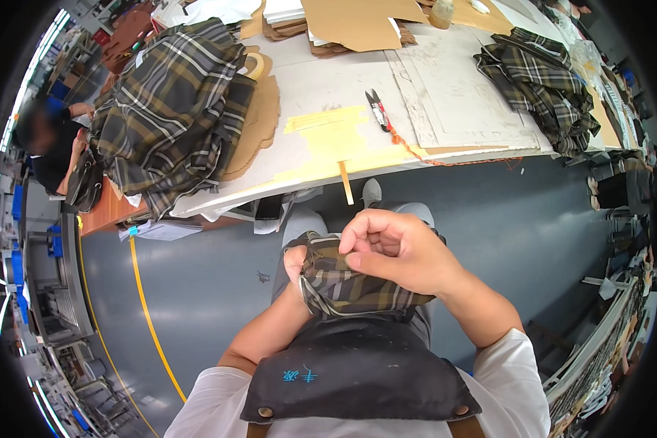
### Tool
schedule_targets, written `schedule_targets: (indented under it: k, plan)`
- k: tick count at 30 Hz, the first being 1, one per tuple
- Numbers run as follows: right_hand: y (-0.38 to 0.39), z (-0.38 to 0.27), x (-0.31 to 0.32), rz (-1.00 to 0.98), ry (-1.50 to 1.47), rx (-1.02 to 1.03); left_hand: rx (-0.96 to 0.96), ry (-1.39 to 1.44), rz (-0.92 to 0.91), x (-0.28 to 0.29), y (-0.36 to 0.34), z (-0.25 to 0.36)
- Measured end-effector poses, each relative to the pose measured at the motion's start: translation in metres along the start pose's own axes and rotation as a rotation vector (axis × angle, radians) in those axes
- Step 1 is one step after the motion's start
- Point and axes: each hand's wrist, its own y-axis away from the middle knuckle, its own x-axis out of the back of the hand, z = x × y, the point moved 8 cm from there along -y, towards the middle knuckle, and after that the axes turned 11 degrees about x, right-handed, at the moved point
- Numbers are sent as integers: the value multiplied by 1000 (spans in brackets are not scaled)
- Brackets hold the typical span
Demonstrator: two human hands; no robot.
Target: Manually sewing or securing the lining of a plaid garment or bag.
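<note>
A bunched piece of plaid fabric (343, 288) in brown, olive, black and white lies over my lap, against the dark apron. My left hand (296, 264) grips its left edge, the thumb on top and the other fingers hidden in the folds. Just above the cloth is my right hand (401, 244), its fingers curled and the thumb and forefinger brought close together. Whatever may be between those fingertips is too small to make out. Beyond my hands, thread snips (377, 111) with dark blades and red handles lie on the white table (328, 87), tied to an orange cord.
A large heap of plaid fabric (171, 109) covers the table's left, beside brown cardboard (263, 120) and a tape roll (255, 66). Another plaid pile (540, 87) sits at the right. Cardboard sheets (361, 22) lie at the back. A person (51, 146) works at the far left.
</note>
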Motion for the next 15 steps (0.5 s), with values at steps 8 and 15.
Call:
schedule_targets:
  k: [8,15]
  plan:
    - [-1,0,0,0,48,76,19,-472,471,-36,-8,4]
    - [-4,-9,-5,23,216,109,-3,-3,-85,-43,-7,-2]
